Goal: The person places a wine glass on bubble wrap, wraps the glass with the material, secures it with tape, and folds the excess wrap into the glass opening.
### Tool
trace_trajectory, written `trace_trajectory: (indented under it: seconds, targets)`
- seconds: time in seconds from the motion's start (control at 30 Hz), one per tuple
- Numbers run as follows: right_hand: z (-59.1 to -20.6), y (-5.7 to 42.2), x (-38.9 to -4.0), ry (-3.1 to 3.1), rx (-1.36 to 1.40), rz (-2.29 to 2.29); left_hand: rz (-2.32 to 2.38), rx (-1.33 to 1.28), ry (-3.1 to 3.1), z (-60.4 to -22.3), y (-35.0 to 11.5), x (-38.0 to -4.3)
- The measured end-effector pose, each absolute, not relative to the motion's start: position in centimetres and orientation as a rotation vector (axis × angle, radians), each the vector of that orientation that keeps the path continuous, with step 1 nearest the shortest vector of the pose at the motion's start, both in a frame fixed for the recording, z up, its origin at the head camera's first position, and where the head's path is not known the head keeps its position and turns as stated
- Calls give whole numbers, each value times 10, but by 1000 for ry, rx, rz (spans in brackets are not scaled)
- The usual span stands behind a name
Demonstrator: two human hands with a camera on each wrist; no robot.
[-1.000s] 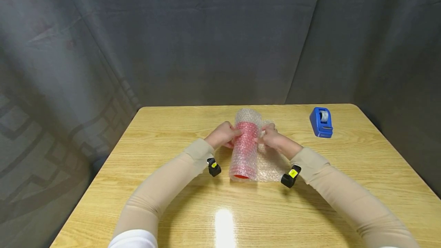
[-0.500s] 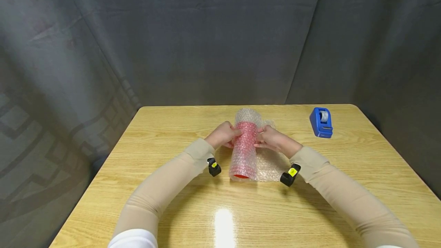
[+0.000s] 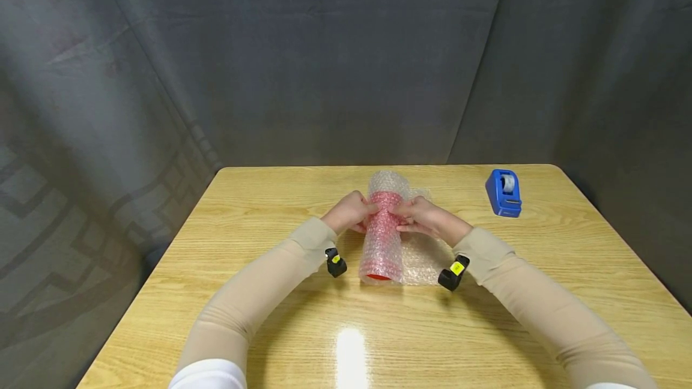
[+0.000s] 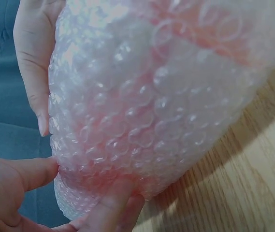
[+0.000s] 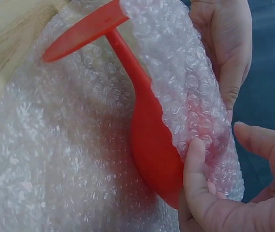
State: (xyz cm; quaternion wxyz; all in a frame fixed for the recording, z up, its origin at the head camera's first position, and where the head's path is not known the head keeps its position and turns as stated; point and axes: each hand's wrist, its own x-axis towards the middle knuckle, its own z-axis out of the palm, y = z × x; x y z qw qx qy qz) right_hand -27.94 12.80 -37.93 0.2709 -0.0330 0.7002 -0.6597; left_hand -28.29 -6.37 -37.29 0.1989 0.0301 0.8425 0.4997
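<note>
A red wine glass [image 5: 151, 140] lies on its side, partly rolled in clear bubble wrap [image 3: 424, 260]. The right wrist view shows its foot, stem and part of its bowl beneath the wrap's edge. My left hand [image 3: 351, 210] grips the roll from the left, thumb on top and fingers low on its side. From the right, my right hand [image 3: 429, 219] holds the wrap against the glass, its thumb over the roll and its fingers along the side. A flat stretch of wrap extends from the roll under my right hand.
A blue tape dispenser [image 3: 504, 192] with a roll of tape stands at the back right of the wooden table [image 3: 281, 335]. Dark grey curtains [image 3: 346, 77] hang behind the table and along both sides.
My right hand has shifted slightly left, and its thumb has come from the flat wrap onto the roll. The left hand and the glass have stayed in place.
</note>
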Motion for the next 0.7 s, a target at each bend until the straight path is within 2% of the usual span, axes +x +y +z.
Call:
trace_trajectory:
  seconds: [0.7]
  targets:
    - [-381,125,-279,1923,-94,-1756,1412,33,2318,-373,-64,-286]
